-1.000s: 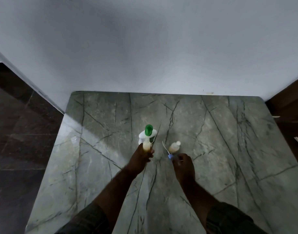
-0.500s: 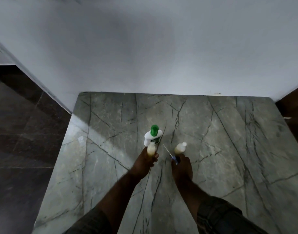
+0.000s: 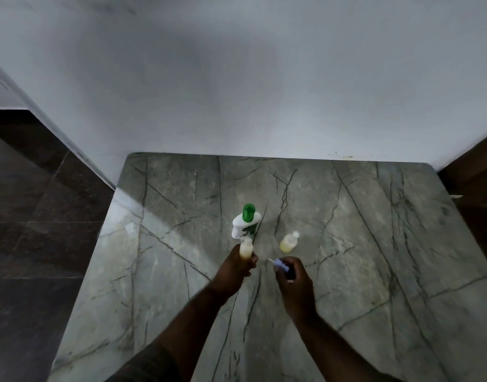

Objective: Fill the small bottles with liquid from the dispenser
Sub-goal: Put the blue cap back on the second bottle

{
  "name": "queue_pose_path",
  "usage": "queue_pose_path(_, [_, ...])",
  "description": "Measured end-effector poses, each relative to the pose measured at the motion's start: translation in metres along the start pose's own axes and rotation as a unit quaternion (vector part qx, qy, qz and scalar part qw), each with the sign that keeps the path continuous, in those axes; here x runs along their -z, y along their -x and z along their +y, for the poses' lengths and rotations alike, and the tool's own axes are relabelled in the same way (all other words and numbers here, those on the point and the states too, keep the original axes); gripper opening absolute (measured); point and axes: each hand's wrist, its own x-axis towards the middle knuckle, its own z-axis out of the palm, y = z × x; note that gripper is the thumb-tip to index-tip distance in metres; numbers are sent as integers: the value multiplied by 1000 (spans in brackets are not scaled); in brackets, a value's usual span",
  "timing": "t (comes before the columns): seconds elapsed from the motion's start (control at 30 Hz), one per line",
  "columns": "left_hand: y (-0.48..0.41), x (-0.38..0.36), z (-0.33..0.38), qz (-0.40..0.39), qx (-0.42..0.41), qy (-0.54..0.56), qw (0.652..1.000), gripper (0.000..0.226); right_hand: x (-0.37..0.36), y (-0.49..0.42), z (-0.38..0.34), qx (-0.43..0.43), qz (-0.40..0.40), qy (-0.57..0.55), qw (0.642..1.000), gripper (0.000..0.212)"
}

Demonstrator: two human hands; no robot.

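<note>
My left hand (image 3: 237, 267) grips one small bottle (image 3: 245, 248), just before the dispenser (image 3: 245, 224). Right hand (image 3: 292, 277) clasps a purple pump cap (image 3: 281, 268). Second bottle (image 3: 288, 242) stands apart; marble table (image 3: 374, 257) bare rightward.

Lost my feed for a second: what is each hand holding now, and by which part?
The left hand grips a small bottle around its lower body. The right hand pinches a blue spray cap by its head.

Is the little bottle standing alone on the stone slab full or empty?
Partly full: the small bottle stands upright with yellowish liquid in its lower part only.
</note>
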Motion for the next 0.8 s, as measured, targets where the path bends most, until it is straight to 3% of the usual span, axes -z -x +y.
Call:
queue_pose_path(0.1, [4, -2, 5, -9, 5, 23, 1000, 25, 17, -8, -33, -15, 47, -119, 992, 18])
queue_pose_path(0.17, [7, -5, 10, -24, -5, 36, 999, 25, 33, -19, -57, 15, 37, -139, 990, 19])
queue_pose_path(0.33, [12, -12, 14, -27, -21, 60, 998, 25, 60, -40, -99, 175, -31, 9, 984, 16])
queue_pose_path(0.5, [14, -12, 14, -29, -23, 62, 997, 22, 70, -56, -114, 199, -122, 110, 966, 16])
queue_pose_path(0.63, [12, -10, 7, -18, -19, 43, 999, 5, 72, -64, -127, 241, -161, 146, 946, 12])
queue_pose_path(0.8, [16, -6, 2, -9, -5, 20, 1000, 16, 79, -76, -144, 265, -242, 184, 915, 15])
